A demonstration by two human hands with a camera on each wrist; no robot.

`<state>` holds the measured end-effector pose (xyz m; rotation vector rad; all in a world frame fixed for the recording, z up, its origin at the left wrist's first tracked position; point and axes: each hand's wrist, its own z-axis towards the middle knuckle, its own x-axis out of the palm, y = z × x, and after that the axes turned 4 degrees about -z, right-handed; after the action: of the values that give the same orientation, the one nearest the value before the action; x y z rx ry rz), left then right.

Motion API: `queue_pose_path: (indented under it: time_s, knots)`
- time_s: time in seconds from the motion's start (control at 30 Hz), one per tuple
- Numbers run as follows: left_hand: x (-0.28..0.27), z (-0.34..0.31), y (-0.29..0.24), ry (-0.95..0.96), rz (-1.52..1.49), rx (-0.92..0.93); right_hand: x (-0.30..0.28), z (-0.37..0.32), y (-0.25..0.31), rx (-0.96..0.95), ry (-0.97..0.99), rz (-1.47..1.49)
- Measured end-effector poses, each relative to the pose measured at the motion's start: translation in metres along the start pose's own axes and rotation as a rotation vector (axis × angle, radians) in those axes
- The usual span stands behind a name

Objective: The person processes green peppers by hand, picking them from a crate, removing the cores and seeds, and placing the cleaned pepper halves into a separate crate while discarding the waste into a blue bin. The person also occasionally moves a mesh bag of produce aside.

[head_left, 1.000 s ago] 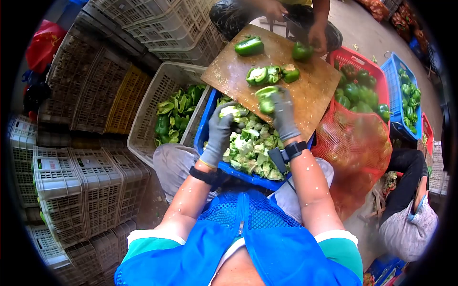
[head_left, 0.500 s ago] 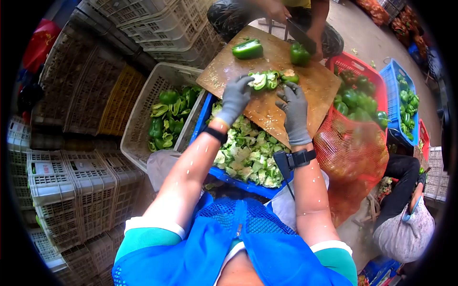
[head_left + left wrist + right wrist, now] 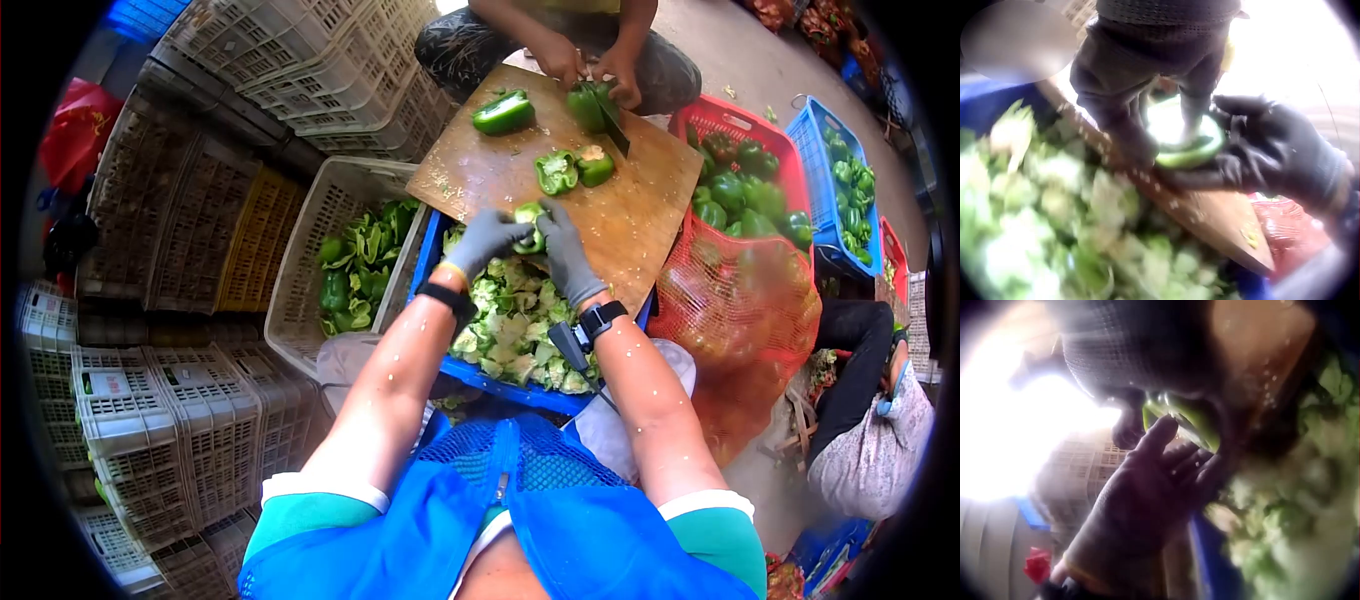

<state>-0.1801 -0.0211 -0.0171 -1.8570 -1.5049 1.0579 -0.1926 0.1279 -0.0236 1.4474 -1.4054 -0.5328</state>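
Between my two gloved hands is a cut green bell pepper piece [image 3: 529, 224], held at the near edge of the cutting board [image 3: 640, 205]. My left hand [image 3: 492, 243] pinches it, fingertips dipping into its pale inside in the left wrist view. From the other side my right hand [image 3: 568, 257] grips the green outer wall. Beneath lies a blue crate [image 3: 428, 262] heaped with pale pepper cores [image 3: 515, 320]. Two cut pepper pieces [image 3: 575, 170] and a larger pepper with a pale cut face [image 3: 503, 112] rest on the board.
Across the board another person's hands [image 3: 585, 70] hold a knife [image 3: 613, 120] at a green pepper [image 3: 585, 105]. A white crate [image 3: 300, 270] of pepper pieces stands left. Right are a red crate [image 3: 735, 120] of peppers, a red mesh sack [image 3: 735, 320] and a blue crate [image 3: 825, 225].
The right hand's earlier pepper piece is gone from it. Both hands reached open to the board, then drew one piece back to its near edge. The other person's knife has come down at their pepper.
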Motion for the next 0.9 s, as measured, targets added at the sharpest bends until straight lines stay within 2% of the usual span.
queue_pose_path:
  time_s: [0.07,0.1,0.13,0.2,0.3,0.4,0.43,0.53,0.57,0.6,0.67,0.73,0.77,0.8,0.83,0.87,0.9]
  knots:
    - [0.015,-0.027,0.025,-0.076,-0.485,0.001,-0.001,0.010,-0.024,-0.189,0.069,-0.214]
    - [0.017,-0.039,0.035,-0.038,-0.750,0.015,0.008,-0.006,-0.012,-0.230,0.112,-0.271]
    - [0.018,-0.043,0.051,0.088,-1.032,0.057,0.014,-0.016,-0.007,-0.399,0.156,-0.429]
    - [0.024,-0.051,0.074,0.063,-1.207,0.013,0.021,-0.032,-0.001,-0.737,0.241,-0.750]
    - [0.019,-0.063,0.090,0.129,-1.498,-0.013,0.032,-0.052,0.004,-0.783,0.341,-0.802]
    - [0.015,-0.066,0.093,0.162,-1.515,0.049,0.033,-0.060,0.005,-0.764,0.422,-0.834]
    - [0.017,-0.069,0.087,0.078,-1.449,0.060,0.033,-0.064,0.009,-0.767,0.437,-0.845]
    - [0.013,-0.076,0.095,0.064,-1.066,0.234,0.031,-0.071,0.008,-0.771,0.496,-0.885]
    - [0.024,-0.074,0.093,-0.249,-0.840,0.098,0.032,-0.074,0.007,-0.808,0.504,-0.936]
    - [0.033,-0.089,0.067,-0.346,-0.915,0.126,0.033,-0.076,0.007,-0.848,0.512,-0.988]
    - [0.039,-0.077,0.083,-0.384,-0.901,0.095,0.033,-0.080,0.009,-0.739,0.565,-1.027]
    - [0.043,-0.097,0.063,-0.390,-0.820,0.114,0.028,-0.070,0.016,-0.578,0.676,-0.963]
    - [0.036,-0.099,0.062,-0.292,-0.817,0.072,0.023,-0.063,0.020,-0.610,0.729,-0.821]
    - [0.033,-0.103,0.057,-0.223,-0.766,0.179,0.017,-0.057,0.021,-0.414,0.704,-0.660]
    - [0.030,-0.113,0.054,-0.124,-0.808,0.192,0.009,-0.045,0.018,-0.359,0.532,-0.481]
    - [0.024,-0.122,0.055,-0.024,-0.849,0.207,-0.001,-0.040,0.031,-0.084,0.461,-0.156]
    - [0.018,-0.125,0.057,0.053,-0.850,0.312,-0.006,-0.043,0.051,-0.072,0.368,-0.082]
